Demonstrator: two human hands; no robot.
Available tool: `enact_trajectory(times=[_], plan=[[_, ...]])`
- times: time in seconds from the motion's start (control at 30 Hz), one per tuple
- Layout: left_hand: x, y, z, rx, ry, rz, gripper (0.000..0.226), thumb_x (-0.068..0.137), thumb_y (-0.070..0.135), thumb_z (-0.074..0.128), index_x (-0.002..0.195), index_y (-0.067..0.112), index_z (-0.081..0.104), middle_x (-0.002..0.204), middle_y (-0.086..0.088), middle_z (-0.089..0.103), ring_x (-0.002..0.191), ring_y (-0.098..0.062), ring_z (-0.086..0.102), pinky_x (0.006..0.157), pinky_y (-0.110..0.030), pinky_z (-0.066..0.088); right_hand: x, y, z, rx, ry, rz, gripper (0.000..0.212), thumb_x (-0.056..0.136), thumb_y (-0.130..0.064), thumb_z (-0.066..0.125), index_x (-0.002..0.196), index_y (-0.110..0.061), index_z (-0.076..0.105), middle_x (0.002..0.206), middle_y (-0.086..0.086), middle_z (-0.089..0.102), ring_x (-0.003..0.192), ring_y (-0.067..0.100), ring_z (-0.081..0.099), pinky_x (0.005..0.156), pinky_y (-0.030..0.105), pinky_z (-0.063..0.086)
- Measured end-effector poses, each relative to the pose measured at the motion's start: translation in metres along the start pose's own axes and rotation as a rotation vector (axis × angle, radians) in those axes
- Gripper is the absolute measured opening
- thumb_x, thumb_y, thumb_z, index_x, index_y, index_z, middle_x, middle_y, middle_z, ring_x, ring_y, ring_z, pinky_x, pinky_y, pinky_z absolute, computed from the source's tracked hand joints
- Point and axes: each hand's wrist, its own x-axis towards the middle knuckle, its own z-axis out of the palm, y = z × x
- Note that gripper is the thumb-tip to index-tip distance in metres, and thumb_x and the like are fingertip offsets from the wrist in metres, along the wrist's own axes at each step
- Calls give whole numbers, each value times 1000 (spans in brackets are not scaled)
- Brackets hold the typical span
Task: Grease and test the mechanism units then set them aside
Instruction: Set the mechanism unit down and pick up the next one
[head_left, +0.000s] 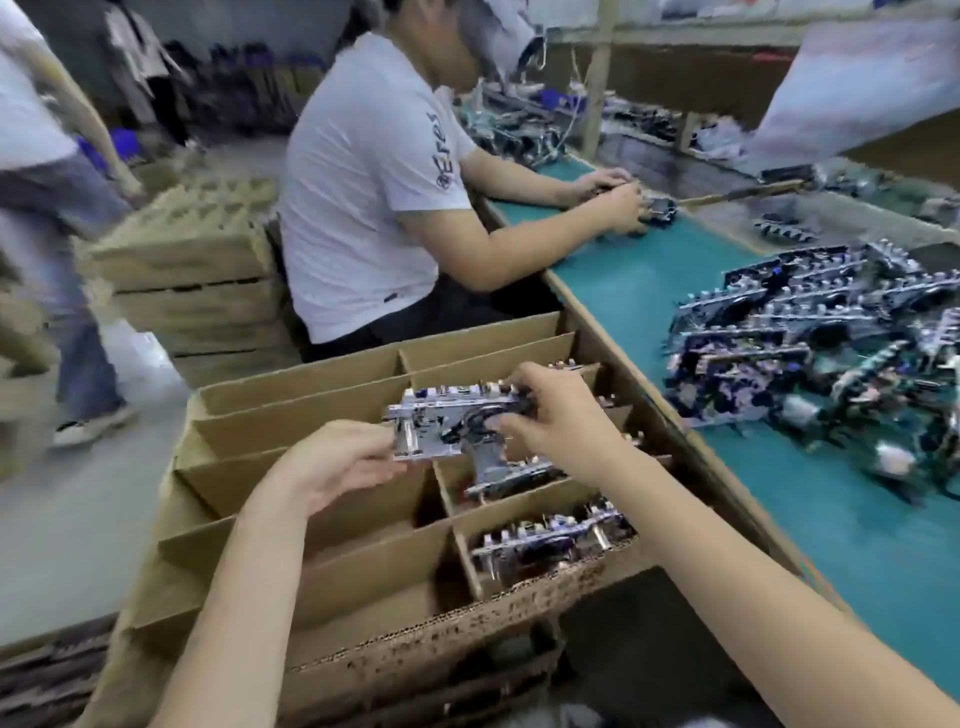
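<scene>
A worker's two hands hold a metal mechanism unit over a divided cardboard box at the centre of the frame. The left hand pinches the unit's left edge between thumb and fingers, while the right hand grips its right end with curled fingers. Below the held unit, two more units stand in compartments along the right side of the box. To the right, a green table carries a loose pile of units at the right edge of the frame. At upper centre, a seated person in a white T-shirt works with both hands on a small part at the table, and stacked cardboard trays sit at left behind that person.
</scene>
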Motion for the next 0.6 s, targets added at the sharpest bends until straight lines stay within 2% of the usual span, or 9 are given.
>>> enact_trajectory(times=[0.1, 0.2, 0.23, 0.3, 0.33, 0.4, 0.5, 0.6], plan=[[-1, 7, -10, 146, 241, 149, 13, 91, 3, 55, 92, 15, 62, 96, -5, 65, 86, -17, 62, 84, -28, 47, 23, -6, 23, 33, -28, 60, 31, 82, -30, 69, 89, -9, 48, 83, 6, 56, 76, 22, 48, 60, 29, 33], [10, 26, -3, 317, 214, 345, 19, 86, 0, 58, 95, 15, 64, 91, 4, 67, 82, -9, 60, 70, -14, 46, 52, -2, 26, -6, 21, 99, 31, 83, -25, 68, 97, -3, 51, 96, 15, 62, 89, 30, 54, 67, 31, 36], [18, 32, 1, 359, 211, 388, 17, 85, -2, 58, 92, 12, 66, 88, 0, 68, 78, -11, 59, 69, -16, 46, 61, 1, 24, -26, 38, 101, 31, 84, -22, 67, 99, -1, 51, 99, 16, 62, 94, 32, 55, 70, 32, 37], [41, 44, 10, 426, 288, 453, 12, 84, -3, 58, 88, 4, 68, 85, -11, 68, 79, -18, 59, 75, -29, 47, 81, 11, 17, -55, 57, 94, 31, 85, -18, 66, 104, 0, 51, 104, 18, 61, 99, 33, 54, 74, 34, 37], [54, 49, 14, 476, 343, 473, 11, 85, -2, 58, 88, 1, 68, 85, -16, 68, 79, -20, 58, 76, -33, 47, 91, 16, 13, -70, 60, 96, 31, 85, -17, 66, 106, 0, 50, 105, 17, 60, 100, 33, 53, 74, 34, 36], [80, 59, 24, 564, 413, 509, 10, 84, -2, 58, 84, -3, 68, 79, -20, 64, 74, -21, 53, 66, -32, 37, 112, 29, 7, -99, 61, 127, 30, 84, -13, 65, 107, 0, 49, 108, 16, 58, 100, 33, 52, 74, 34, 35], [113, 72, 39, 577, 450, 531, 11, 80, -6, 60, 73, 0, 66, 70, -14, 56, 70, -21, 47, 59, -27, 26, 142, 49, 0, -141, 50, 180, 29, 82, -6, 63, 106, 0, 47, 107, 18, 58, 100, 34, 52, 75, 37, 38], [143, 76, 48, 591, 495, 500, 10, 83, -5, 60, 86, -3, 69, 84, -18, 64, 82, -27, 57, 68, -26, 37, 167, 66, -2, -161, 14, 214, 29, 81, -4, 62, 105, 1, 47, 107, 19, 57, 98, 33, 51, 71, 34, 37]])
